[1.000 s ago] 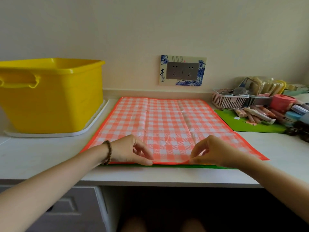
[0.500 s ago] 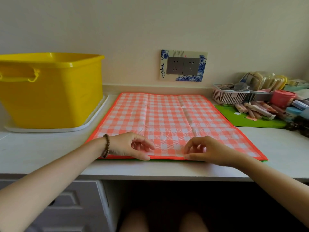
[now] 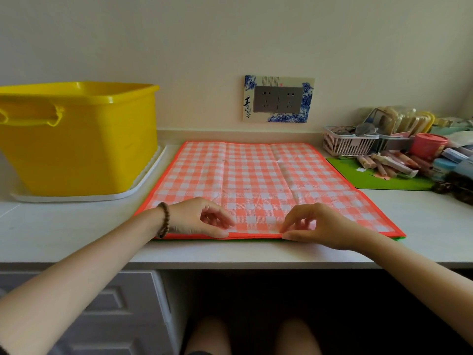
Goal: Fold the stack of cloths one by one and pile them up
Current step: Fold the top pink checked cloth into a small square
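Top cloth: the orange checked cloth (image 3: 256,180) lies flat on the stack, just right of the yellow tub (image 3: 76,139). A green cloth (image 3: 399,238) peeks out beneath it at the corner farthest from the tub.
Left hand: your left hand (image 3: 197,219), the one closer to the tub, has thumb and forefinger nipping the near hem. The other fingers are loosely curled above the fabric.
Right hand: your right hand (image 3: 322,226), farther from the tub, pinches the same hem between thumb and forefinger, with the rest of its fingers arched clear.
Step in hand: this looks like the start of the first fold.
Layer check: take only the orange hem, because the green edge sits right under your thumbs.
Grip spacing: both hands sit close together mid-hem, so slide them apart, one toward the tub and one away from it. That should stop the corners sagging.
Fold: lift the hem low and carry it back level with the tub's rear wall, matching hem to hem.
Risk: thin fabric probably drags its neighbour askew.
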